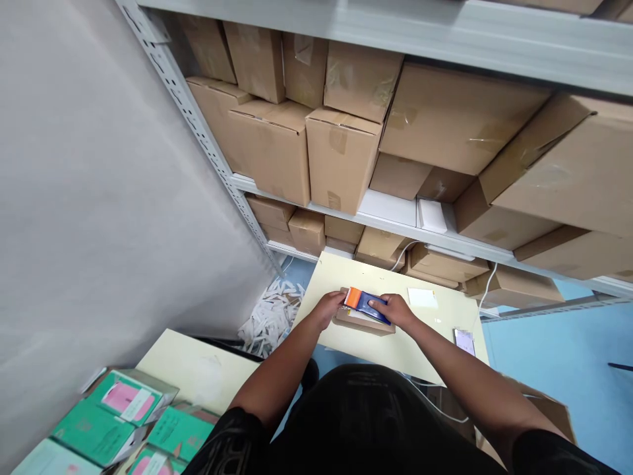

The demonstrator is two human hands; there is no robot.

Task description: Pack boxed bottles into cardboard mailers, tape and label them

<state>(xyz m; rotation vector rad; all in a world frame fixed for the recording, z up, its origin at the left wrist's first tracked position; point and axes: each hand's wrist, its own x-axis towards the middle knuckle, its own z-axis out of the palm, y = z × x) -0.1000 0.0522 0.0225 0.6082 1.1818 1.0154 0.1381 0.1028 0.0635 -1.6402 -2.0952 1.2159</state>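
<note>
A flat packet [373, 307], dark blue with an orange end, is between my two hands just above a small cardboard box [363, 322]. My right hand [398, 310] grips its blue end, the thumb lying on top. At the orange end, my left hand [330, 309] has its fingers closed on the packet's edge; the fingertips are partly hidden. The box rests on a cream table [341, 274], under the packet.
White paper cards [422, 297] and a phone [464, 342] lie on the table's right side. Behind it stands a metal shelf [316, 214] full of cardboard boxes [343, 158]. White paper scraps [271, 320] cover the floor at left. Green boxes [99, 429] sit lower left.
</note>
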